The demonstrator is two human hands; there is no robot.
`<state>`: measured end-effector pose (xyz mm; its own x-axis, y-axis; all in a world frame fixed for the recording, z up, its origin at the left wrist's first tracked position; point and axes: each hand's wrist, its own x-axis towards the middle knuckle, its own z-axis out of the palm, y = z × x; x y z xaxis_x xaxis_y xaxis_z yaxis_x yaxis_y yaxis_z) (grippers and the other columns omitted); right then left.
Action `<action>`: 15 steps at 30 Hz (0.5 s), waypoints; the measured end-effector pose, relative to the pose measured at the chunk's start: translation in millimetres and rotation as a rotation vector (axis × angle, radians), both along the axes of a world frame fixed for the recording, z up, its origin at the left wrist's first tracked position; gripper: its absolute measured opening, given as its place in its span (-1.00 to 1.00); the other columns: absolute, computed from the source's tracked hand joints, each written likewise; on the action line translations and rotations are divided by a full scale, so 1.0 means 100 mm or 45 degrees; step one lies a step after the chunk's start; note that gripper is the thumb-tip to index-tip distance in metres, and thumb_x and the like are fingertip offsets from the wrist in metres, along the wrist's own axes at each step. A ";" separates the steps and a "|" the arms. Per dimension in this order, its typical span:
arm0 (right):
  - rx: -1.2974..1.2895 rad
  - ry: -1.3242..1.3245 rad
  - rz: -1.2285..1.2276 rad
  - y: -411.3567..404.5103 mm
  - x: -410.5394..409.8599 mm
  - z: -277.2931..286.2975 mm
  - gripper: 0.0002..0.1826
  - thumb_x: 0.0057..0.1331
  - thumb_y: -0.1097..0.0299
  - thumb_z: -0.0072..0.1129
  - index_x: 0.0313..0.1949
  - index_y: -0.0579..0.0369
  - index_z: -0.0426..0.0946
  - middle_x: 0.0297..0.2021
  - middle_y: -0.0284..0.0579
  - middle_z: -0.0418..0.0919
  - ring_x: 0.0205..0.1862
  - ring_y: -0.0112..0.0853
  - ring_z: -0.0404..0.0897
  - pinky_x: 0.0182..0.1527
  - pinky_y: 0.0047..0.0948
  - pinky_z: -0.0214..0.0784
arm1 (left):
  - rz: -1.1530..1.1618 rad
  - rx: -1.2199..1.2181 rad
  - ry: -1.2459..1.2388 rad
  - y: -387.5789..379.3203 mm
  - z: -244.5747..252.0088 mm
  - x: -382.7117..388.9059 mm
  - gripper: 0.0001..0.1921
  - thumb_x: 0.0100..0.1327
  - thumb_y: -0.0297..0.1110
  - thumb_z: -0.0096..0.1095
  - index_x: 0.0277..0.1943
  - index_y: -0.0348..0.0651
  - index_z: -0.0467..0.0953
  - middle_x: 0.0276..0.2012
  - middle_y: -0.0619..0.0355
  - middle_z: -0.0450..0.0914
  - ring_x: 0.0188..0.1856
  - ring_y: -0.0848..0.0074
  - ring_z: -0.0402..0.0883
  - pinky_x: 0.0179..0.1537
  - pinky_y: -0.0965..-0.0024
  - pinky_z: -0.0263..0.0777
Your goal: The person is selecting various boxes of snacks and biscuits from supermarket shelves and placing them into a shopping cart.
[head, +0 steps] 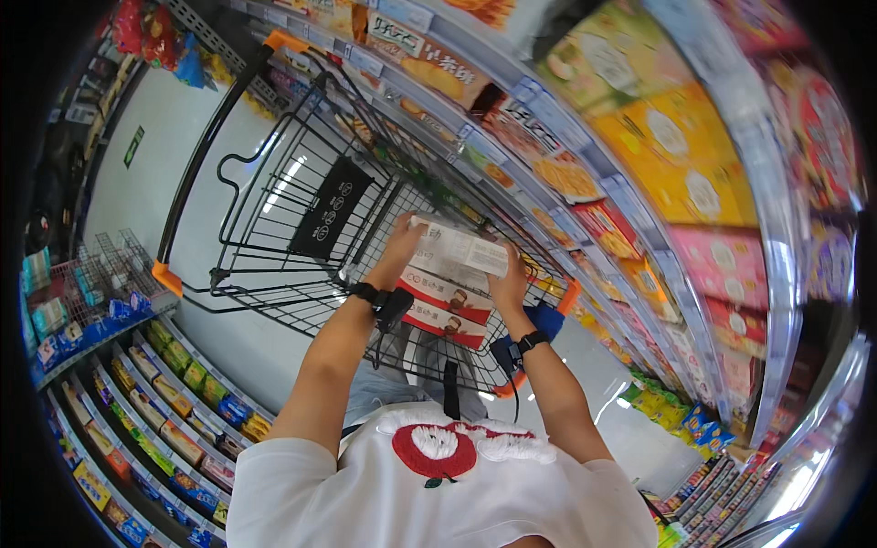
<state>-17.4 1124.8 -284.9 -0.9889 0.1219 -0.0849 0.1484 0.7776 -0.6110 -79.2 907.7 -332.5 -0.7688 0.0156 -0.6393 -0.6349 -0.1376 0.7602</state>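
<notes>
Over the wire shopping cart [274, 291], I hold a white printed carton [455, 246] between both hands. My left hand [399, 240] grips its left end, thumb on top. At the opposite end, my right hand [508, 282] closes around the edge. Red-and-white carton faces [445, 308] with a printed figure show directly below, at the near side of the cart; whether they are separate boxes or sides of one pack I cannot tell. A black panel with markings [331, 207] hangs on the cart's wire side.
Shelves of boxed snacks [664, 137] rise close along the right. Lower left, a curved-looking rack of packaged goods [171, 411] flanks the aisle floor [164, 151]. The cart's black handle bar [212, 137] has orange corners. Bagged snacks [658, 411] stand at lower right.
</notes>
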 end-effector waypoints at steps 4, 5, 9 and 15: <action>0.080 -0.020 -0.116 -0.29 -0.25 -0.37 -0.30 -0.08 0.58 0.17 0.10 -0.12 0.19 0.06 0.26 0.21 0.04 0.09 0.32 -0.05 -0.21 0.33 | -0.032 0.048 -0.115 -0.14 -0.72 -0.38 -0.42 0.11 -0.16 0.08 0.20 -0.05 0.17 -0.08 -0.11 0.46 -0.08 0.34 0.48 -0.11 0.38 0.34; 0.093 -0.039 -0.119 -0.31 -0.27 -0.43 -0.30 -0.08 0.58 0.17 0.10 -0.12 0.19 0.06 0.26 0.21 0.04 0.09 0.32 -0.05 -0.21 0.33 | -0.082 0.099 -0.037 -0.18 -0.83 -0.44 -0.41 0.12 -0.13 0.08 0.21 -0.03 0.15 -0.08 -0.13 0.46 -0.12 0.31 0.51 -0.13 0.37 0.37; 0.101 -0.062 -0.123 -0.31 -0.37 -0.57 -0.27 -0.09 0.59 0.18 0.12 -0.12 0.16 0.11 0.25 0.17 0.11 0.08 0.25 0.07 -0.21 0.24 | -0.262 0.016 -0.027 -0.20 -1.10 -0.40 -0.35 0.12 -0.11 0.07 0.27 0.03 0.06 -0.01 -0.15 0.43 0.01 0.19 0.44 0.01 0.32 0.28; 0.025 -0.296 -0.146 -0.17 -0.41 -0.83 -0.24 -0.08 0.58 0.18 0.15 -0.08 0.12 0.12 0.13 0.19 0.13 0.04 0.22 0.14 -0.25 0.16 | -0.528 -0.070 -0.030 -0.17 -1.41 -0.35 -0.24 0.11 -0.12 0.07 0.33 0.09 -0.14 0.09 -0.22 0.33 0.15 0.09 0.31 0.13 0.29 0.14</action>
